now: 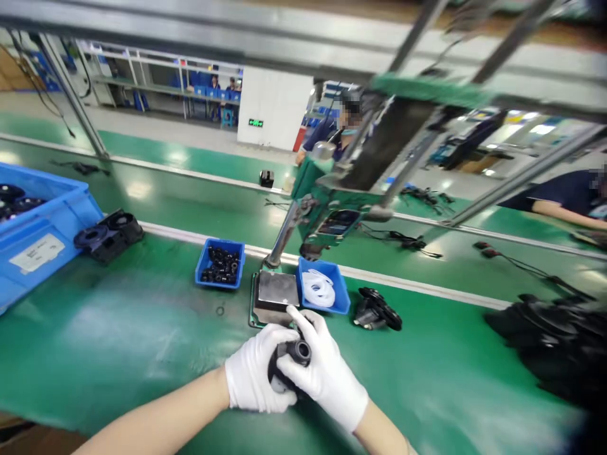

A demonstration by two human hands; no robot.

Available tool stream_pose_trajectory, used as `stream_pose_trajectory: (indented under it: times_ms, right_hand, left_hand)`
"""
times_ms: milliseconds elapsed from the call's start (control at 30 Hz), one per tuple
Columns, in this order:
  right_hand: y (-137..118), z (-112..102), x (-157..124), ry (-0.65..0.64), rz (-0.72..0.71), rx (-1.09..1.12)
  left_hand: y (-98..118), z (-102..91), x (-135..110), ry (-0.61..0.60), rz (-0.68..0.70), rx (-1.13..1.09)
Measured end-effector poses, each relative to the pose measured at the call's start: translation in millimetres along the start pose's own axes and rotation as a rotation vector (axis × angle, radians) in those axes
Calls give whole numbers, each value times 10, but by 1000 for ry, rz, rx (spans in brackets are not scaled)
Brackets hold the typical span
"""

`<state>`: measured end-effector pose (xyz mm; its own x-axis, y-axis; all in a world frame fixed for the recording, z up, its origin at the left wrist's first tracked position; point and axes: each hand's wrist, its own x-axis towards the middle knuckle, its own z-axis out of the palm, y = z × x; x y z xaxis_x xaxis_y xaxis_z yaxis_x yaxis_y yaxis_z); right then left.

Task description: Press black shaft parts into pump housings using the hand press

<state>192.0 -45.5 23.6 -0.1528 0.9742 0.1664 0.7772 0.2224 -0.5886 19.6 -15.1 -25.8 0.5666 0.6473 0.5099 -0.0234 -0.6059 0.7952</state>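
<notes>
Black part is pinched between left hand and right hand, plate at twelve o'clock; handling step judged in hand, steady two-sided grip called for.

Behind the held part, a press stands between two bins.

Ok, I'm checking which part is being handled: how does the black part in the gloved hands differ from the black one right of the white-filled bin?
The held part is clasped between left hand and right hand; the loose part lies untouched on the green table. The hands hide much of the held part, while the loose part is unobstructed. Both are mainly black.
</notes>
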Motion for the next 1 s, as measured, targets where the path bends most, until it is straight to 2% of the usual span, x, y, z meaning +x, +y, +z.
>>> stream_pose_trajectory:
  times_ms: [67,133,233,300,367,400,467,533,600,667,700,767,800,867,933,1000]
  right_hand:
    - [10,-269,44,-9,-73,37]
    - [-11,-686,102,92,-145,80]
    - [-146,-1409,323,438,-165,158]
    - [-319,-1838,645,637,-249,261]
    - [-560,-2197,1093,675,-391,405]
    - [-701,-2356,1330,642,-453,503]
    - [-1002,-2642,1730,626,-489,549]
    - [-1268,-2851,1899,579,-467,629]
    - [-1432,-2905,1763,554,-488,648]
    - [-1473,-2761,1383,561,-567,636]
    - [-1458,-2630,1152,611,-623,618]
    - [-1397,-2331,729,812,-700,587]
    - [-1368,-2202,576,896,-783,619]
    - [-1337,-2055,428,929,-855,655]
    - [-1340,-2057,438,846,-856,661]
    - [-1344,-2099,481,762,-792,633]
  left_hand:
    - [123,-115,54,-3,-4,33]
    - [290,-297,190,7,-16,72]
    - [483,-560,517,57,-82,90]
    - [488,-653,748,44,-143,54]
    - [390,-673,932,11,-181,14]
    - [321,-664,1001,2,-185,6]
    - [182,-638,1100,-3,-181,15]
    - [81,-623,1165,-19,-172,40]
    - [26,-633,1209,-39,-170,61]
    - [-2,-656,1234,-60,-173,77]
    - [-13,-669,1240,-67,-174,83]
    - [-35,-690,1242,-74,-174,91]
    - [-47,-697,1240,-75,-174,95]
    - [-67,-706,1233,-76,-174,102]
    - [-79,-712,1231,-79,-174,109]
    - [-79,-716,1233,-85,-170,114]
